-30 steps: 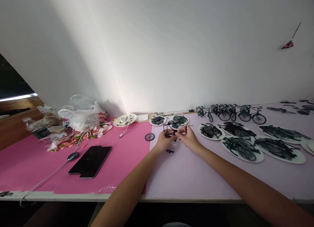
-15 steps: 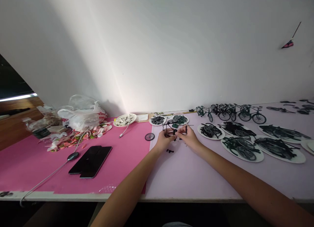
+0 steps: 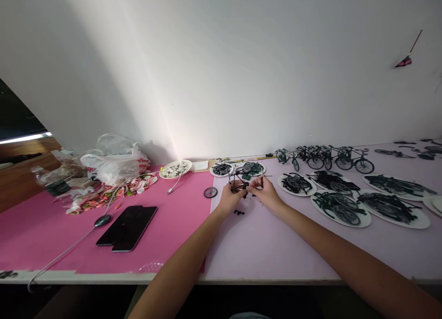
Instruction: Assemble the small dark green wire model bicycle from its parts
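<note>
Over the lilac part of the table, my left hand [image 3: 229, 197] is closed around a black toy bicycle frame [image 3: 238, 188]. My right hand [image 3: 268, 194] meets it from the other side, its fingertips pinched on the frame's middle. A thin upright piece [image 3: 262, 179] with a pale tip sticks up at the right fingers; its kind is unclear. Part of the frame is hidden behind the fingers. A loose spoked wheel [image 3: 210, 192] lies to the left of my left hand. Just below the hands rests a small black part [image 3: 239, 212].
White plates [image 3: 366, 223] of dark bicycle parts spread on the right, with assembled toy bicycles [image 3: 355, 160] standing behind. Two smaller parts plates are behind my hands. Left are two phones [image 3: 133, 227], a cable, a plastic bag [image 3: 112, 160] and a plate of white pieces [image 3: 187, 162].
Both hands stay almost in place on the bicycle frame, with only a slight shift of the fingers. The loose wheel and the small black part have not moved.
</note>
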A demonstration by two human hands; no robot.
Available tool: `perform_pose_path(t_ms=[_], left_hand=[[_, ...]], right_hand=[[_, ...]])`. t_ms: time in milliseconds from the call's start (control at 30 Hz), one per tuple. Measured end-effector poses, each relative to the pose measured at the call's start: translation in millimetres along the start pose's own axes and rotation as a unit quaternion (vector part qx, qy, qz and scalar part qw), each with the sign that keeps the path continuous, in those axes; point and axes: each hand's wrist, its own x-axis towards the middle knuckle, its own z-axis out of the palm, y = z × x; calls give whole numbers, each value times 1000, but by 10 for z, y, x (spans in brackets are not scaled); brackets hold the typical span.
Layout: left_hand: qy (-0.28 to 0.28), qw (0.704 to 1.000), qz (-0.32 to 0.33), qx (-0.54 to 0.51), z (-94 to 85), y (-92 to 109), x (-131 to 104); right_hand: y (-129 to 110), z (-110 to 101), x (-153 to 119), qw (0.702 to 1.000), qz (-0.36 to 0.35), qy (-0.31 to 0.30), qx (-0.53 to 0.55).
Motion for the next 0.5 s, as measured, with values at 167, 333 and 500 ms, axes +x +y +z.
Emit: perform_pose_path(t_ms=[167, 333, 500], left_hand=[[11, 999, 29, 33, 0, -16, 16], [14, 997, 40, 64, 10, 8, -4], [15, 997, 37, 63, 15, 21, -14]], right_hand=[[10, 2, -8, 1000, 6, -5, -1], [18, 10, -4, 999, 22, -21, 18], [-17, 8, -9, 999, 12, -30, 15]])
